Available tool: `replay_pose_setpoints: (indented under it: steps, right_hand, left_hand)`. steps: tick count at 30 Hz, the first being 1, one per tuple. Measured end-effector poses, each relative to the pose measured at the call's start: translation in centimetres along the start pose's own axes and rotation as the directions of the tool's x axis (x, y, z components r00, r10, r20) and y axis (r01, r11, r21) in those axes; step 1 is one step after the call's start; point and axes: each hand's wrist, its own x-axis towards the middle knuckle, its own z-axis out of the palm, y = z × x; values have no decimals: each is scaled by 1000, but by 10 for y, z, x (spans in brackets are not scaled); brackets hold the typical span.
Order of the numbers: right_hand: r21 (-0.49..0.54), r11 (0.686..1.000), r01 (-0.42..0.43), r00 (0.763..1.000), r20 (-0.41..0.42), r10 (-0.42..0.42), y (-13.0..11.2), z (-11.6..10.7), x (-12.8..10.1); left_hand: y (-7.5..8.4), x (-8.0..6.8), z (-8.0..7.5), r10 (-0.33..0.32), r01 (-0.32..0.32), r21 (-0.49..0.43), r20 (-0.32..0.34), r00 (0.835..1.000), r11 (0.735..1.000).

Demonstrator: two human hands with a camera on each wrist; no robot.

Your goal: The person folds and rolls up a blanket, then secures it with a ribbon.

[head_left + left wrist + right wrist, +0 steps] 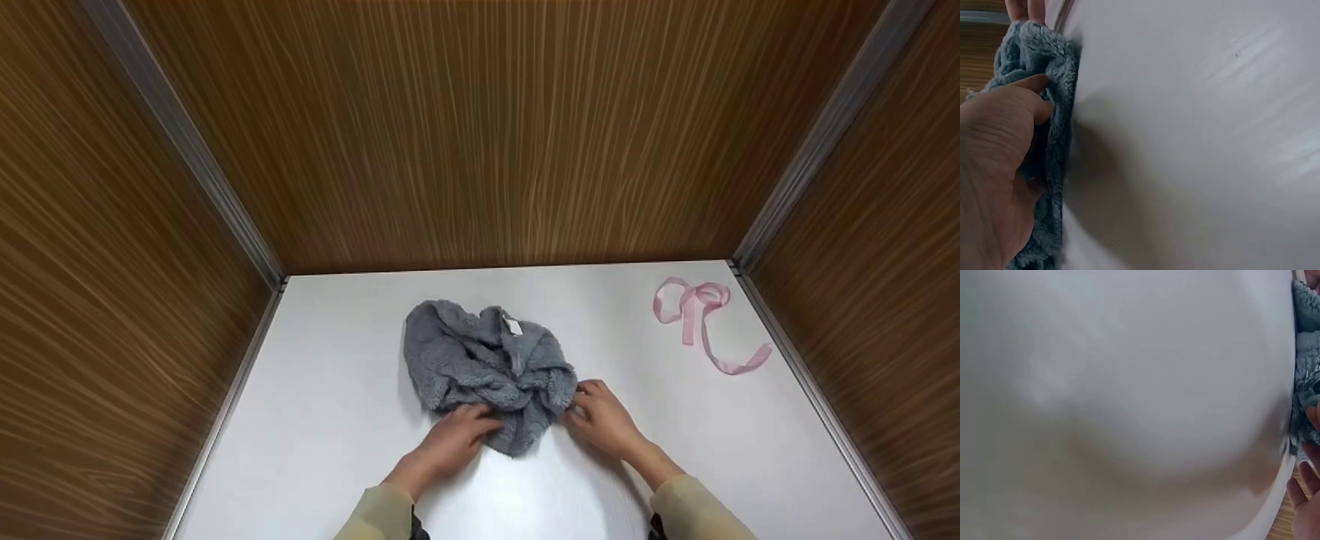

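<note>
Head view: the forearms converge on a crumpled grey cloth at the middle of the white tabletop, the left hand angled inward at its near edge and the right hand pinching its right edge between thumb and fingers. Left wrist view: the left fingers bend against the cloth's folds; whether they grip cannot be told. Right wrist view: the right hand, partly cropped, meets the cloth, its lower fingers spread apart.
</note>
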Motion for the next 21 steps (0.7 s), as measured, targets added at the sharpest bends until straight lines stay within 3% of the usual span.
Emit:
replay_pose_setpoints:
  steps: [3,6,9,11,13,18,21]
  right_hand:
    - [129,984,-124,992,0,125,-3,-2,2]
    - [247,940,-235,972,47,230,-6,-5,5]
    - [300,911,-283,959,69,276,-11,-3,11]
    - [301,904,-302,953,61,298,-16,1,17]
    - [305,902,-307,950,40,310,-21,5,22]
    - [326,892,-315,943,1,332,-31,9,35]
    - [443,817,-370,911,2,412,-33,4,42]
  left_hand:
    - [-11,-1,1,-83,84,8,-119,989,996]
    - [-25,-3,4,-152,161,20,-230,961,987]
    - [-33,-3,5,-219,229,6,-268,938,974]
    - [-33,-3,3,-249,254,-10,-238,939,967]
    - [-30,-2,1,-265,268,-7,-167,950,963]
    - [-25,1,-4,-228,230,88,-35,973,969]
    - [-27,-1,-7,-214,213,138,-9,977,967]
